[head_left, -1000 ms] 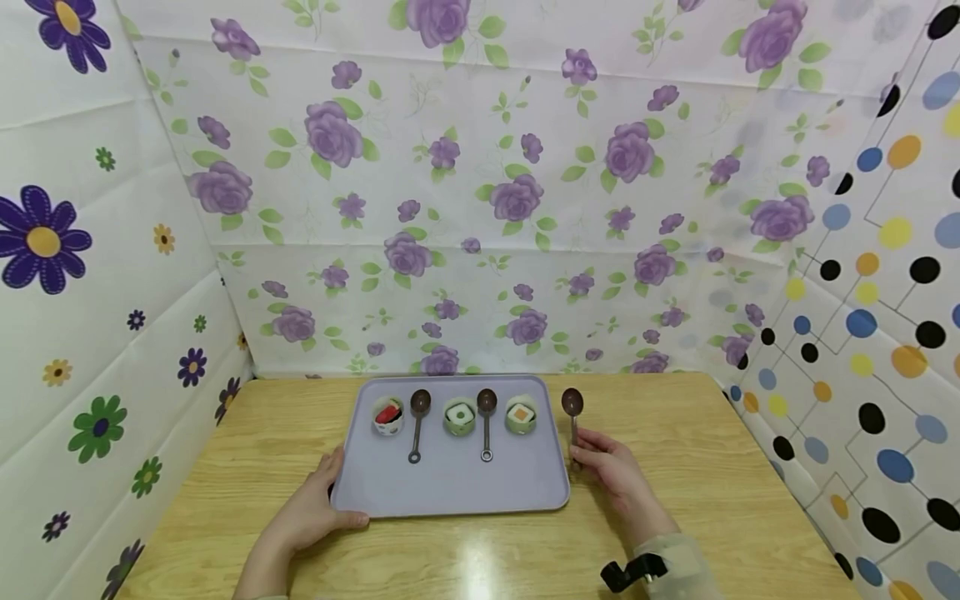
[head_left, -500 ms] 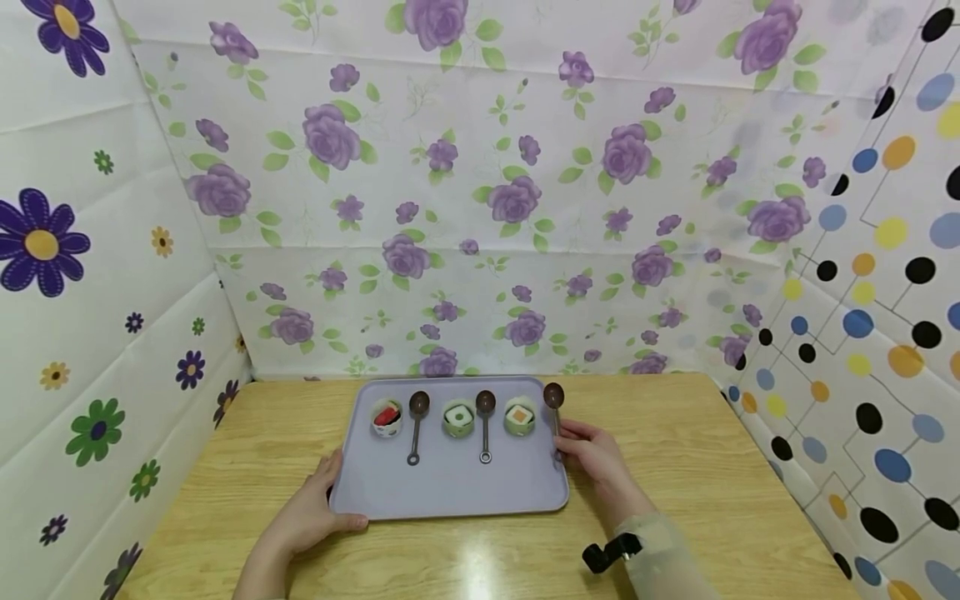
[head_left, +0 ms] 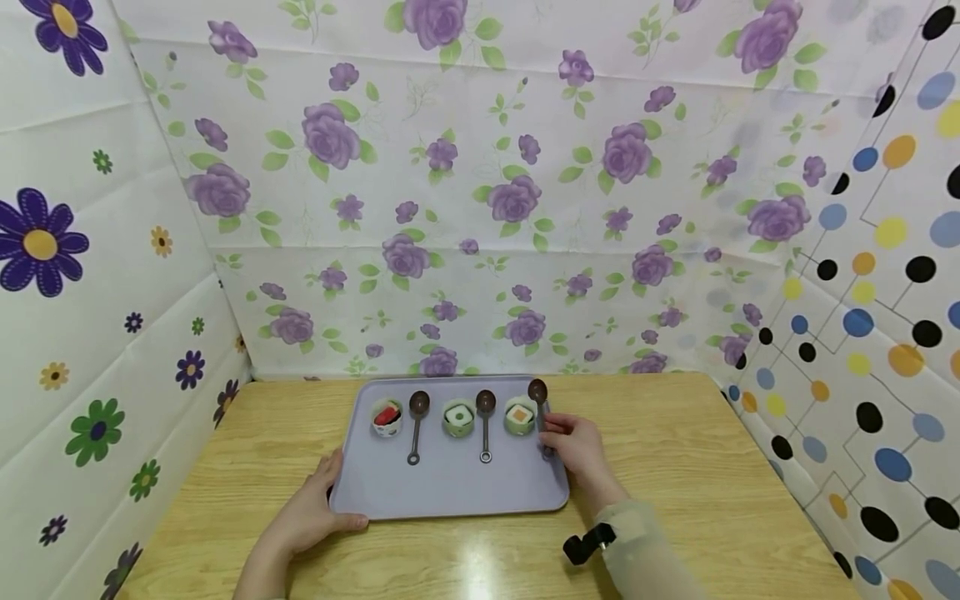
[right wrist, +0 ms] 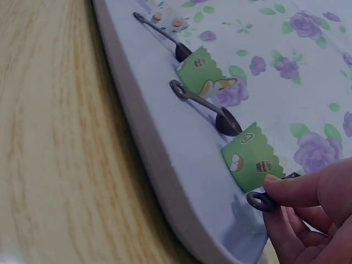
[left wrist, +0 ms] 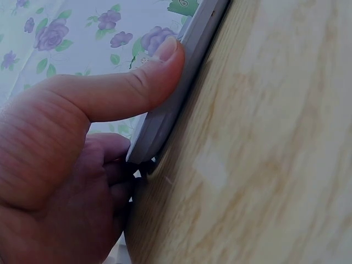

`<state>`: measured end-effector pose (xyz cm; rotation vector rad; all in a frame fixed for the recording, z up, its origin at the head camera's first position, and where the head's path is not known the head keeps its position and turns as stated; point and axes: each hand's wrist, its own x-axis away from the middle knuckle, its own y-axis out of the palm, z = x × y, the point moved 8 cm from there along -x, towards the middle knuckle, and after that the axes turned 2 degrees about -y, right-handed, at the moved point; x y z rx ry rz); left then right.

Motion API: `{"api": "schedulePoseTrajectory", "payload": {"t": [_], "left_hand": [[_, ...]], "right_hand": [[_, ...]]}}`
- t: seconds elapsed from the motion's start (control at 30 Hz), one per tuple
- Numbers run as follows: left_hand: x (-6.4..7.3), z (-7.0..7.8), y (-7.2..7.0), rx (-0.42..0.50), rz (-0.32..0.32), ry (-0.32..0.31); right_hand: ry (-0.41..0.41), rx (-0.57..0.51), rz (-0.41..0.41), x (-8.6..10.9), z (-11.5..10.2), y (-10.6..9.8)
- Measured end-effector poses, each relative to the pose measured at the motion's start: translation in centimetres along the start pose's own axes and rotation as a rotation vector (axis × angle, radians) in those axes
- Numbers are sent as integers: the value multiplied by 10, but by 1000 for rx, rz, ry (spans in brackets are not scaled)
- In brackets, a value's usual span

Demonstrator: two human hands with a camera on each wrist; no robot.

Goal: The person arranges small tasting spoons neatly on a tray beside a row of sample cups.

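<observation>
My right hand [head_left: 576,446] pinches the handle of a brown spoon [head_left: 537,392] between thumb and fingers, above the right side of a lavender tray [head_left: 450,492]. The handle's ring end [right wrist: 260,201] juts out past the thumb in the right wrist view. Just left of it stands a green paper cup [head_left: 520,417] with a white-and-orange piece inside. A second green cup [head_left: 458,418] holds a white-and-green piece. A white cup [head_left: 387,418] has a red piece in it. Two more spoons lie between the cups. My left hand [head_left: 315,508] holds the tray's near-left corner, thumb on the rim.
The tray lies on a wooden table [head_left: 675,467]. A floral cloth [head_left: 480,208] hangs behind, with patterned cloths at both sides. A black clip-like device [head_left: 588,544] sits on my right wrist.
My right hand has carried the spoon leftward, from beside the tray to over its right side near the last cup. The left hand has stayed on the corner.
</observation>
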<state>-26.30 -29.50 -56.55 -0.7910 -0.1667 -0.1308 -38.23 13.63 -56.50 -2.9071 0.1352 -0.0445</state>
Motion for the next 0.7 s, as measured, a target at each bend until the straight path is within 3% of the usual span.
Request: {"api": "schedulePoseTrajectory", "payload": {"t": [0.2, 0.47, 0.7], "left_hand": [[-1, -1, 0, -9, -4, 6], [1, -5, -2, -26, -1, -5], [2, -6, -2, -25, 5, 4]], "right_hand": [[-27, 81, 44, 5, -6, 2], [-133, 277, 76, 7, -17, 12], [-254, 561, 68, 11, -30, 25]]}}
